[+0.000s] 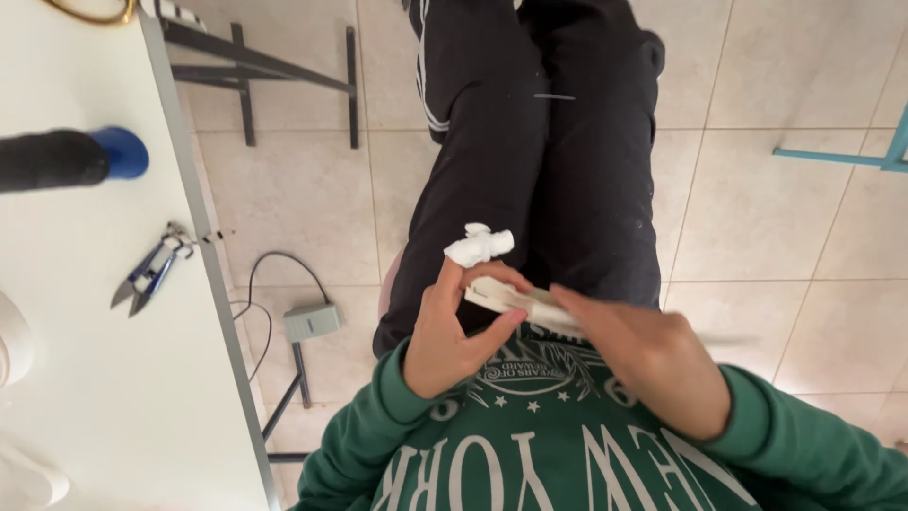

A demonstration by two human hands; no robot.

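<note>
The left hand (452, 333) has its grip pinched on one end of a flat, pale cream strip (515, 301) of what looks like card or stiff cloth, thumb below and fingers curled over the top; one raised finger is wrapped in a white bandage (480, 245) that stands clear of the strip. The right hand (653, 364) is closed over the other end of the same strip, its fingers pressed down on it, though motion blur hides exactly how the fingertips sit. The strip is thus held between both hands, in the air above the lap of the seated person, just in front of the green sweatshirt (567, 454) and over the black trousers (549, 170). Judging from this, the work appears to be in its middle: the strip is already picked up and in both hands, but nothing shows it joined, cut or set down, and whether anything on it has been finished cannot be told. To the left, well apart from the hands, a white desk (104, 378) carries small thread snips with blue-grey handles (147, 274), lying untouched near its edge, and a dark cylinder with a blue end (71, 156). On the tiled floor (785, 237) below lie a small grey box and its black cable (312, 322).
</note>
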